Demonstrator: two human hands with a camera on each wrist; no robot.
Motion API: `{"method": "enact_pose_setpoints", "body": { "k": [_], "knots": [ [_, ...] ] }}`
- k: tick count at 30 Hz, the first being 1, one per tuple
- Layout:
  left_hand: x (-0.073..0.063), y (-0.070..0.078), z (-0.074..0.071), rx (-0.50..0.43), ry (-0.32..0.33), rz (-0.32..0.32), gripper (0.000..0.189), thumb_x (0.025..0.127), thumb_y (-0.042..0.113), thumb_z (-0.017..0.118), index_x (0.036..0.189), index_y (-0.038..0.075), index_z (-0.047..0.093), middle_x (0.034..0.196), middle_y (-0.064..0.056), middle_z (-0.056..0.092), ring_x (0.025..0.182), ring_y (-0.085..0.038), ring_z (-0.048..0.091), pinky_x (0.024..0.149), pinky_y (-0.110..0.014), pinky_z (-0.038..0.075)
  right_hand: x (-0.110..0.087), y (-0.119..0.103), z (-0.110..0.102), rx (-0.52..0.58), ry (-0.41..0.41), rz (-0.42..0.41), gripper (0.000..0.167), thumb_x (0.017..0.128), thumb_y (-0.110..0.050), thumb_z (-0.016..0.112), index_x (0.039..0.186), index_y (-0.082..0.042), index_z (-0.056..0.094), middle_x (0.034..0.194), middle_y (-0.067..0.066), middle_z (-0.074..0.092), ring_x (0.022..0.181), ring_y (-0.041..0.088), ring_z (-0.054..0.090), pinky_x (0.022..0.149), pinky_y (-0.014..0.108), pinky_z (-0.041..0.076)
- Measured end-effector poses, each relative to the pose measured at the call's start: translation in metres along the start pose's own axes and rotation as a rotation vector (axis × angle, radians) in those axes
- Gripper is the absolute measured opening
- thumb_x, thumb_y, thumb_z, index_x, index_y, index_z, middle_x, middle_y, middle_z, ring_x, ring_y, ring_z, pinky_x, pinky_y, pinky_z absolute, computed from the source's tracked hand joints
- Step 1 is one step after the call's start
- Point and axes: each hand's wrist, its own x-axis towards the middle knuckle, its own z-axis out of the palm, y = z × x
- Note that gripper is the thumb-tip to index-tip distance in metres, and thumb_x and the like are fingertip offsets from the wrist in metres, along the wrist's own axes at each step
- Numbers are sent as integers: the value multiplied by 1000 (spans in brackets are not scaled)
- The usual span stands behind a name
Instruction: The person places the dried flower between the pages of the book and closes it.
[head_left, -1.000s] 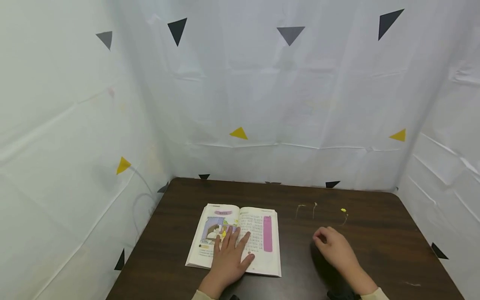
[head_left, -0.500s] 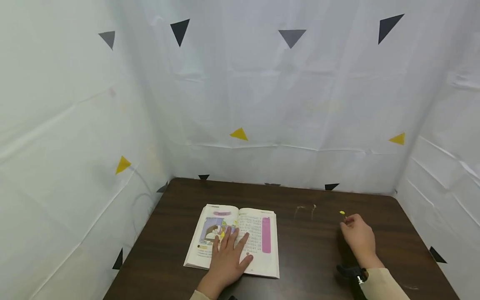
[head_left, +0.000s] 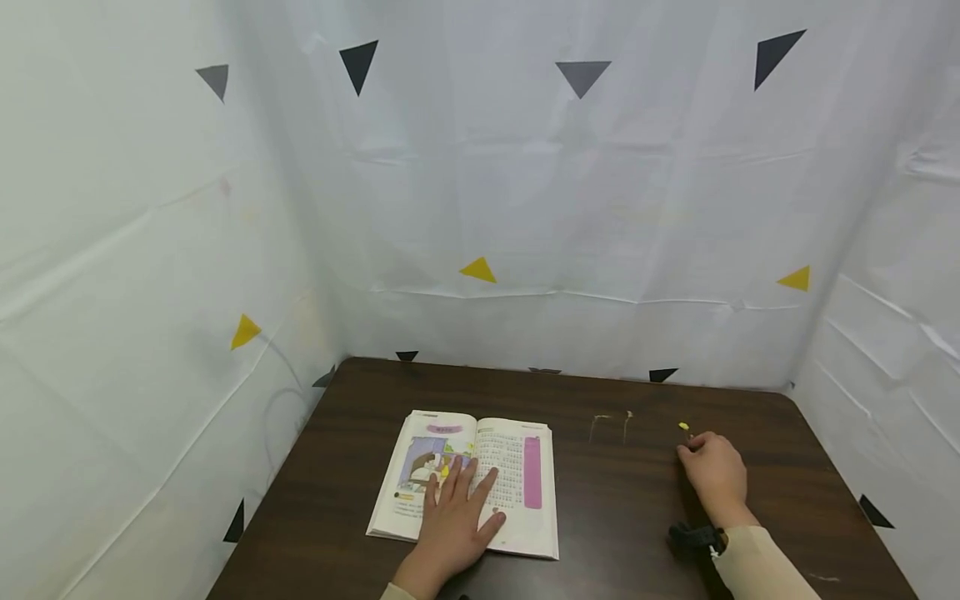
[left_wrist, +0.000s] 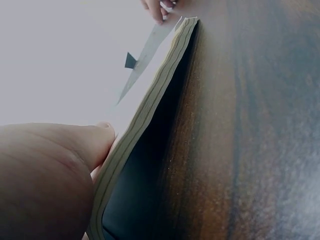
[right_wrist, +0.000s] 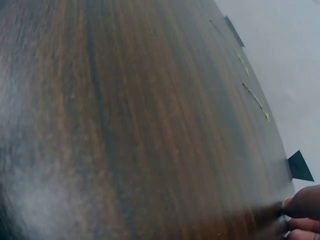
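An open book [head_left: 510, 525] with a coloured picture and printed text lies on the dark wooden table. My left hand [head_left: 453, 521] rests on its pages with fingers spread; in the left wrist view the thumb [left_wrist: 95, 142] lies along the edge of the page stack. To the right, my right hand [head_left: 716, 475] is low over the table, thumb and forefinger pinching the thin stem of a small yellow flower [head_left: 683, 426]. The flower's head shows just past the fingertips, and the lower stem is hidden by the hand. In the right wrist view only the fingertips [right_wrist: 305, 205] show.
Two thin dried stems, a bent one [head_left: 595, 423] and a straighter one [head_left: 627, 425], lie between the book and my right hand. A pale strand [head_left: 823, 577] is near the front right. White sheeting [head_left: 570, 192] with triangles encloses the table's back and sides.
My right hand has moved right and slightly away from me to the yellow flower, its fingers now at the stem. My left hand has stayed on the book.
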Motion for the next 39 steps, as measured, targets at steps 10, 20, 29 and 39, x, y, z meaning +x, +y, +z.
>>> {"method": "enact_pose_setpoints", "body": {
  "k": [10, 20, 29, 39],
  "knots": [
    [-1, -2, 2, 3, 6, 6, 65, 107, 58, 57, 166, 32, 47, 177, -11, 38, 169, -39, 23, 129, -74, 17, 7, -3, -9, -123, -80, -99, 18, 101, -12, 67, 90, -2, 76, 92, 19, 78, 72, 30, 68, 66, 54, 57],
    [-3, -2, 1, 5, 14, 7, 64, 107, 57, 58, 165, 31, 49, 176, -11, 39, 168, -39, 24, 128, -75, 18, 14, 5, -3, -101, -227, -50, 29, 106, -21, 67, 78, -11, 67, 79, 7, 65, 66, 21, 55, 60, 36, 44],
    [4, 2, -1, -11, 18, 15, 65, 107, 57, 58, 165, 31, 48, 177, -12, 38, 168, -40, 23, 129, -75, 17, 17, 26, -18, 286, -213, 154, 43, 110, -36, 59, 124, 2, 74, 111, 14, 73, 88, 23, 55, 72, 34, 45],
    [-1, -1, -2, -15, 23, 17, 65, 107, 57, 59, 165, 30, 49, 176, -13, 39, 167, -41, 25, 127, -76, 18, 5, 30, -8, 315, -98, 178, 38, 108, -35, 65, 118, 0, 76, 84, -3, 68, 76, 16, 53, 66, 31, 43]
  ]
}}
